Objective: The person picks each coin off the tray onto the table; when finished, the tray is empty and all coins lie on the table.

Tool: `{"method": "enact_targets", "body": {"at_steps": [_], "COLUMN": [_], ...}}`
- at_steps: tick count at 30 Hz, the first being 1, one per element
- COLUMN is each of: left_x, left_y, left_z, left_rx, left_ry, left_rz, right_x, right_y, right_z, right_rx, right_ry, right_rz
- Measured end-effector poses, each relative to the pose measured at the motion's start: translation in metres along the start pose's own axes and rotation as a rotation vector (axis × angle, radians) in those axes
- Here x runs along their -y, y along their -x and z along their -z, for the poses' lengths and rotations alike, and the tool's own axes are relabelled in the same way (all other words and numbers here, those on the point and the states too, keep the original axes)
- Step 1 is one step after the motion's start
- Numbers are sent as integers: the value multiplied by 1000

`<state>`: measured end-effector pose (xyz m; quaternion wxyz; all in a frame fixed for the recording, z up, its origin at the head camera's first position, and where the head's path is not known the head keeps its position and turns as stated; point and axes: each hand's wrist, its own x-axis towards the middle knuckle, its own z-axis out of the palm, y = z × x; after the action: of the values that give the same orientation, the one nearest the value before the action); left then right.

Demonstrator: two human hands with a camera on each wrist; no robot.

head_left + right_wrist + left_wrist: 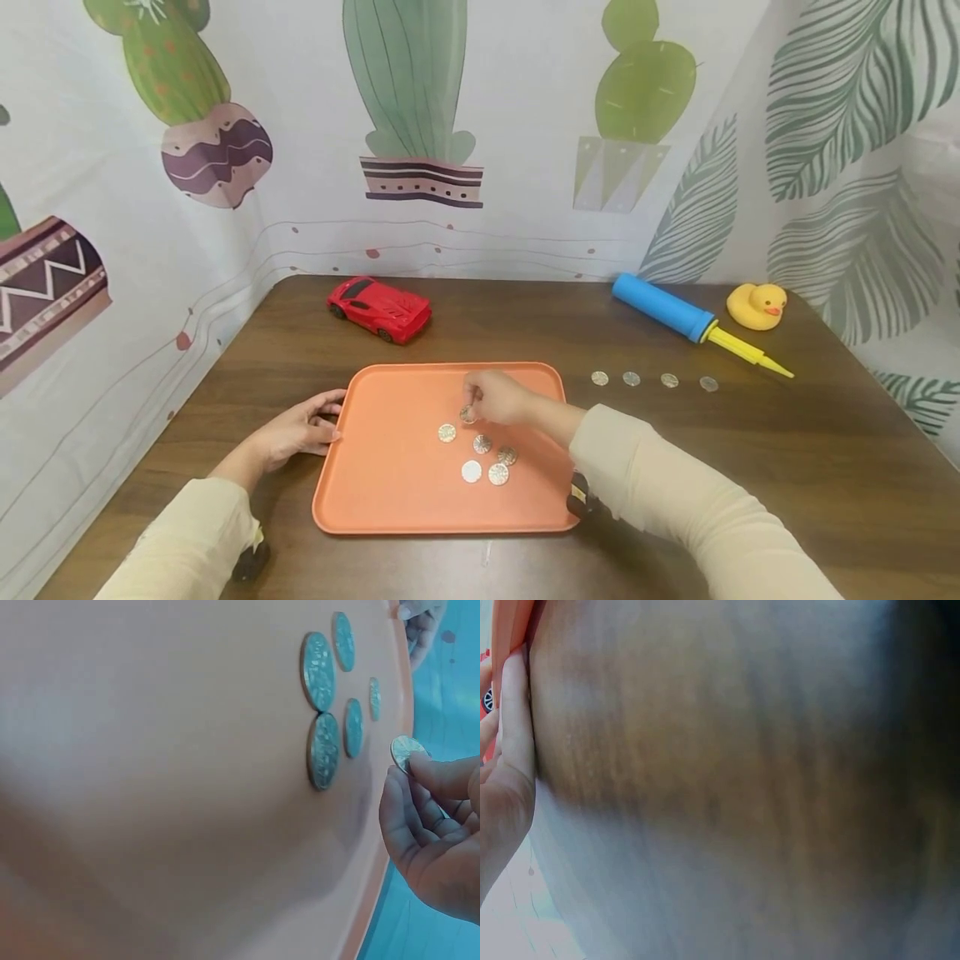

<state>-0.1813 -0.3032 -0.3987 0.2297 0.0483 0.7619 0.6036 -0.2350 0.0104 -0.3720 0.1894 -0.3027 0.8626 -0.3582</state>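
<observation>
My right hand [495,398] is over the orange tray [390,492] and pinches a silvery coin [405,750] between thumb and fingertips. In the right wrist view, this coin stands tilted above the tray floor. Several more coins [482,444] lie flat on the tray, right of its middle. My left hand [296,429] rests at the tray's left edge, with thumb and fingertips spread along the rim. In the left wrist view, the thumb [517,712] of that hand lies fairly straight against the tray's side.
A row of several coins [632,379] lies on the brown table [525,325] right of the tray. Behind it are a blue and yellow hand pump [663,308] and a yellow rubber duck [756,307]. A red toy car [380,308] stands at the back left, before a cactus-print cloth [525,108].
</observation>
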Motion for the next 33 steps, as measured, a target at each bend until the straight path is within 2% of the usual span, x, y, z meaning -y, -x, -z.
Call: {"method": "enact_targets", "body": {"at_steps": [8,15,25,33], "left_x": [1,1,2,1], "left_y": [2,1,1,0], "left_z": [-1,0,0,0], "left_rx": [-6,-12,5,-16], "left_ry": [-2,-8,-12,-9], "left_rz": [8,-2,-5,7], "right_x": [-6,-20,-50,-66], "right_y": [15,35,67,92], "right_z": [10,21,38,61], "right_rx": [-35,-102,-174,-257], "right_ry": [-99,-179,-357,-382], "right_rz": [20,33,-21,-109]}}
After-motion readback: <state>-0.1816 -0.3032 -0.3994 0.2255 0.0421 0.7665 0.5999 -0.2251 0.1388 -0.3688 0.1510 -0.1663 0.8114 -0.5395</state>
